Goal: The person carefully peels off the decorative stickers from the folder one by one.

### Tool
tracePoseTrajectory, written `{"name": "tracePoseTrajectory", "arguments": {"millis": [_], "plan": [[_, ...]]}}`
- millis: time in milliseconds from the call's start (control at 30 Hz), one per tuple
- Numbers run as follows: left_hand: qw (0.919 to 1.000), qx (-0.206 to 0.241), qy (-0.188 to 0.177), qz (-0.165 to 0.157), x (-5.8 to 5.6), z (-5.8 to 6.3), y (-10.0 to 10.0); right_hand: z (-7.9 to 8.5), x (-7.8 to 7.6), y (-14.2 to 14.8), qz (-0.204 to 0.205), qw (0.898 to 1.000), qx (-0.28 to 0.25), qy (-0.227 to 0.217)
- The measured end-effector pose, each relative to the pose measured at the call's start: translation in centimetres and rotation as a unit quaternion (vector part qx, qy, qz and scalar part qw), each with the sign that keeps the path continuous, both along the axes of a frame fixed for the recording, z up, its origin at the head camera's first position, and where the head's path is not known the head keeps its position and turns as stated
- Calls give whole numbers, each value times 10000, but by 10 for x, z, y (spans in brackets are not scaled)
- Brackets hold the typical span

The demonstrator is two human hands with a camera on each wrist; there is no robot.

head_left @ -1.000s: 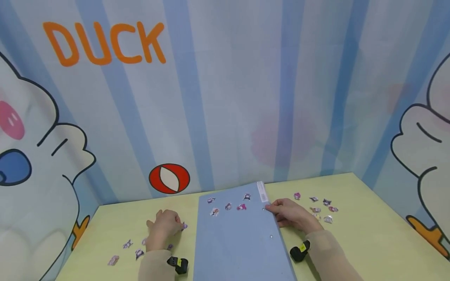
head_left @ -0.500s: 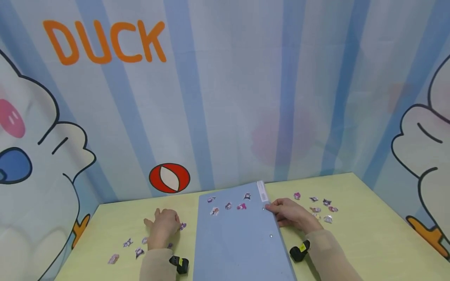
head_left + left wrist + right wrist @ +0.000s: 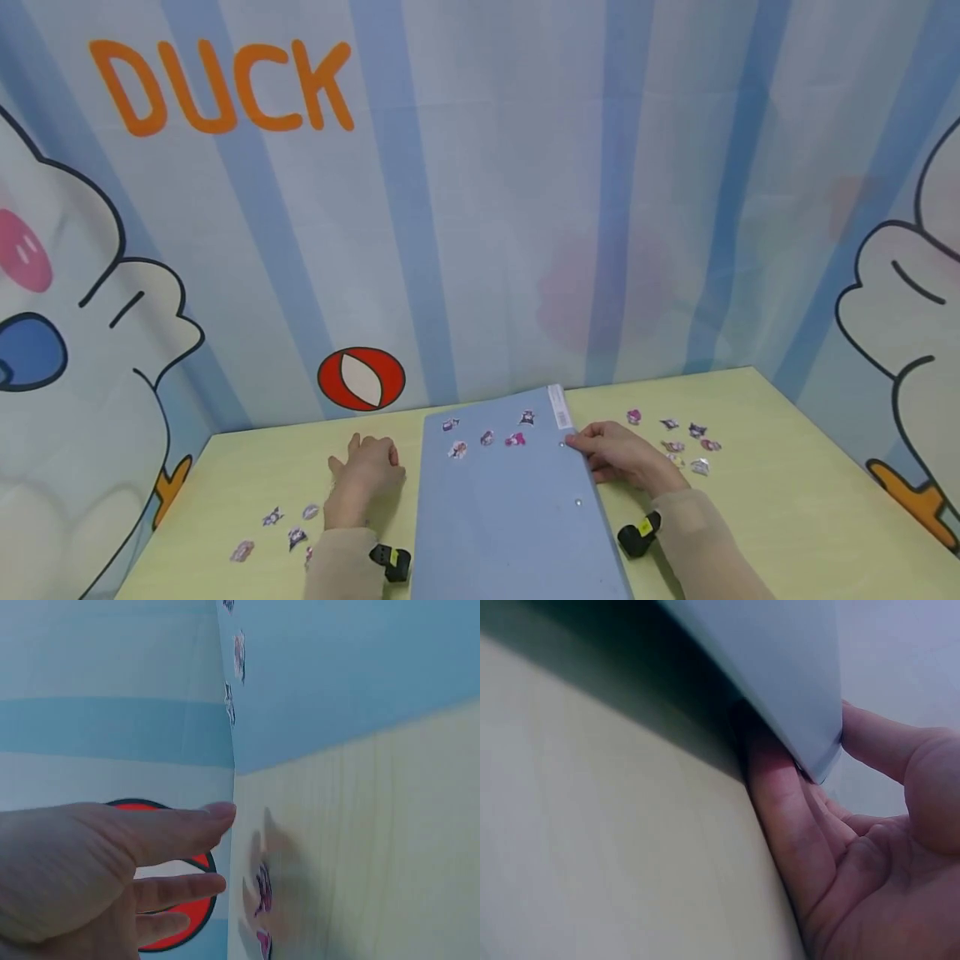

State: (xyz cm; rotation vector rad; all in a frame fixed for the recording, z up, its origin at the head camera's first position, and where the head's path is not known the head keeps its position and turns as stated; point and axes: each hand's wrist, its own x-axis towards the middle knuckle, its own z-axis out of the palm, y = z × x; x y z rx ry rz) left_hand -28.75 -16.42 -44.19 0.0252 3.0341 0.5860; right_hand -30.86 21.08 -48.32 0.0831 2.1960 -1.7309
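A blue folder [image 3: 510, 517] lies on the table with several small cartoon stickers [image 3: 515, 441] on its upper part. My right hand [image 3: 626, 460] holds the folder's right edge; in the right wrist view the thumb is on top and fingers [image 3: 784, 795] are underneath. My left hand [image 3: 367, 471] hovers over the table just left of the folder. In the left wrist view its thumb and fingers [image 3: 180, 889] extend, nothing visible held, and two loose stickers [image 3: 263, 889] lie on the table near them.
More loose stickers [image 3: 297, 538] lie on the pale yellow table [image 3: 757, 500] at the left. A second group of stickers [image 3: 697, 432] lies to the folder's right. A printed fabric backdrop [image 3: 510, 208] stands behind the table.
My left hand has drawn back slightly, then moved right toward the folder, covering the sticker near its fingertips in the head view. The right hand keeps its hold on the folder.
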Motion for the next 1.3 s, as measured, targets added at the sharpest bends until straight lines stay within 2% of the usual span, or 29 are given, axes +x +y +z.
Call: {"name": "tracePoseTrajectory", "arguments": {"millis": [200, 467, 733, 900, 1300], "plan": [[9993, 264, 52, -266, -5, -1, 22, -2, -2, 0, -25, 10000, 74, -6], [9971, 372, 197, -629, -10, -5, 44, 0, -1, -2, -5, 10000, 85, 17], [9970, 346, 36, -694, -13, -6, 52, 2, 0, -1, -35, 9998, 166, 36], [9967, 302, 10, -759, -15, -8, 54, 1, 1, -2, 87, 9999, 103, 1], [9948, 404, 214, -909, -20, -10, 63, -3, -3, 1, 40, 9999, 127, 12]]}}
